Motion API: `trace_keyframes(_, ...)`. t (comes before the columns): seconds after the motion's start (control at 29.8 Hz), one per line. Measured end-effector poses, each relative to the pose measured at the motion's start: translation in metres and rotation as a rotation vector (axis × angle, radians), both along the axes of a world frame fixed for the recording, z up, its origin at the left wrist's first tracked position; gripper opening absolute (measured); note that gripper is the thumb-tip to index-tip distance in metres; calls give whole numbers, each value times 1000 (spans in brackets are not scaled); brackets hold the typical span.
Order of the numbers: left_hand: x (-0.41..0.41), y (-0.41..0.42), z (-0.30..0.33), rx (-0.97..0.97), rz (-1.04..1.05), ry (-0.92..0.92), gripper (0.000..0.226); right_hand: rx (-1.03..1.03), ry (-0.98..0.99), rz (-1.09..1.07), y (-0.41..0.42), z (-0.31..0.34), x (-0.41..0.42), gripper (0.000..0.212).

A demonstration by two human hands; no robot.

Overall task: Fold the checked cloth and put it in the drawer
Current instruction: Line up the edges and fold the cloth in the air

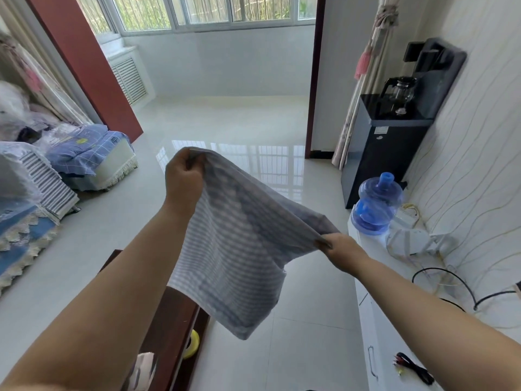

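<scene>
The checked cloth is held in the air above the floor, its top edge slanting down from upper left to lower right, one corner hanging down. One top corner is gripped by the left hand, the other pinched by the right hand, beside the white cabinet.

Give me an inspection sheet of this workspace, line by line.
Surface: white cabinet top at right; glossy tiled floor.
Job's things: checked cloth held up in the air, hanging unfolded; drawer not identifiable.
Clutter: blue water jug, yellow tape roll.
Grippers: left hand grips one top corner; right hand pinches the other.
Cables: black cables on the cabinet.
Surroundings: black water dispenser, covered furniture at left.
</scene>
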State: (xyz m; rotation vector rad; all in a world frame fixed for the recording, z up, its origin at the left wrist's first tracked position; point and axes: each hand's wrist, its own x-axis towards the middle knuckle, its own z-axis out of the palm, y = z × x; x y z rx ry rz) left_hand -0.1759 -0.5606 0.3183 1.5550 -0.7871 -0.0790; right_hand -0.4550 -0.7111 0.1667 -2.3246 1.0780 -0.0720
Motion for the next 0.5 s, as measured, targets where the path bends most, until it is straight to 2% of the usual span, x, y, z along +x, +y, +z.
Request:
trace_keyframes(0.1,16,2,-5,-11,150,68,27,-347,-4,12,10,14,6,32)
trace_keyframes(0.17,26,0,-13,-42,293,205,33,-560,-150,296,36,35,26,30)
trace_keyframes(0.27,20,-16,-27,-61,260,395,35,-654,-197,763,96,69,62,13)
trace_keyframes(0.34,19,-17,-32,-129,275,559,29,-409,7,869,127,88,64,23)
trace_keyframes(0.4,32,-5,-37,-225,367,643,24,-36,371,744,116,98,46,41)
trace_keyframes(0.47,53,14,-54,-106,381,529,24,132,544,557,73,103,21,37)
trace_keyframes(0.5,58,23,-64,-2,339,463,27,128,578,487,51,106,14,33)
